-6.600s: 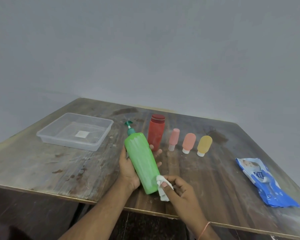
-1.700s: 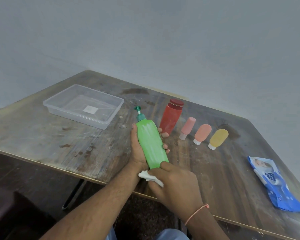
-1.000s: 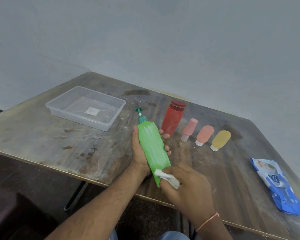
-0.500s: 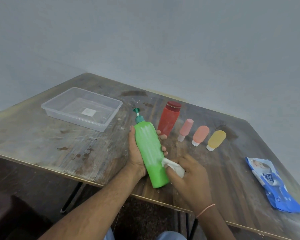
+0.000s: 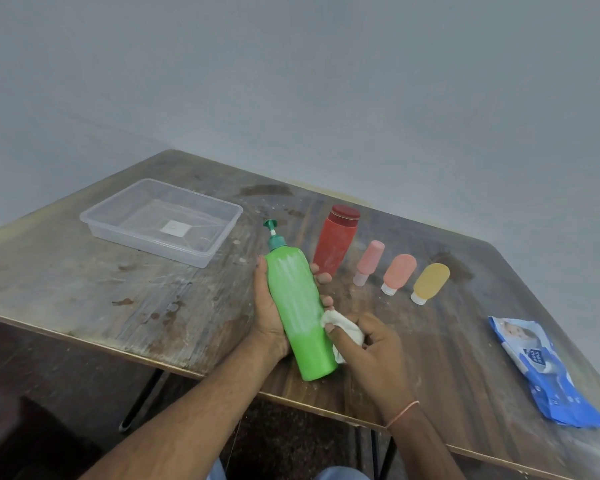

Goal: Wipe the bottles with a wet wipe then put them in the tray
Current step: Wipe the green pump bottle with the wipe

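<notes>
1. The worn wooden table (image 5: 84, 292) in front of you carries everything.
2. The clear tray (image 5: 219, 237) sits empty at far left, well apart from your hands.
3. Your left hand (image 5: 269, 306) is wrapped around the green pump bottle (image 5: 297, 306), cradling it from beneath, tilted with the pump pointing away.
4. Your right hand (image 5: 368, 344) is pinched shut on the white wipe (image 5: 342, 327), pressed against the bottle's right side.
5. The red bottle (image 5: 335, 245) and three small tubes (image 5: 399, 273) wait just beyond, in a row.
6. The blue wipe pack (image 5: 537, 368) lies far right.
</notes>
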Demonstrator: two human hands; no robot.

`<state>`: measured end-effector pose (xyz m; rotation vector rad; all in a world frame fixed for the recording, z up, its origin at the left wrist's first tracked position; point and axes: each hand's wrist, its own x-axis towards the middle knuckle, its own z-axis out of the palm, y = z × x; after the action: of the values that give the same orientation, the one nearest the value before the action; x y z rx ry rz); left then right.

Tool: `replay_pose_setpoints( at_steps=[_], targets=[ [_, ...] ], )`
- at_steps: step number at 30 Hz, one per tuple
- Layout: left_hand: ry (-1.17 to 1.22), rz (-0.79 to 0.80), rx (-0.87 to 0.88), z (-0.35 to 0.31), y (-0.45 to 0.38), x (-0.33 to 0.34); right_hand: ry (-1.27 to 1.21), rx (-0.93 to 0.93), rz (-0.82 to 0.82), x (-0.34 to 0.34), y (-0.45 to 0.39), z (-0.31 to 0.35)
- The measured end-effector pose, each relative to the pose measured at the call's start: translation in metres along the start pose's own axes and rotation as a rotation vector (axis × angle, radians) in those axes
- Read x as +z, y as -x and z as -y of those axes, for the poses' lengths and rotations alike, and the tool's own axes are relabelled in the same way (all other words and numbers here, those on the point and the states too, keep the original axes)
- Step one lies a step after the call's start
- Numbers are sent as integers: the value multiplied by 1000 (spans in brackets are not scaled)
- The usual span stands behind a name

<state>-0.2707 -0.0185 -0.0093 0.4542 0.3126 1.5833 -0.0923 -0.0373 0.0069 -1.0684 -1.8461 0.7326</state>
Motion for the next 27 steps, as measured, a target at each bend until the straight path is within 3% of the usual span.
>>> replay_pose_setpoints(
  at_steps=[3, 8, 13, 17, 22, 27],
  targets=[
    [-9, -27, 5, 0, 1, 2, -36, -36, 54, -5, 3, -2],
    [-29, -32, -3, 2, -2, 0, 42, -4, -55, -4, -8, -3],
    [-70, -63, 2, -1, -1, -1, -42, -70, 88, -4, -6, 7],
    [-74, -66, 0, 0, -2, 1, 84, -69, -48, -5, -15, 4],
    [-90, -86, 2, 0, -2, -1, -44, -184, 134, -1, -6, 21],
    [-96, -93, 12, 0, -4, -1, 127, -155, 9, -3, -13, 21]
  ],
)
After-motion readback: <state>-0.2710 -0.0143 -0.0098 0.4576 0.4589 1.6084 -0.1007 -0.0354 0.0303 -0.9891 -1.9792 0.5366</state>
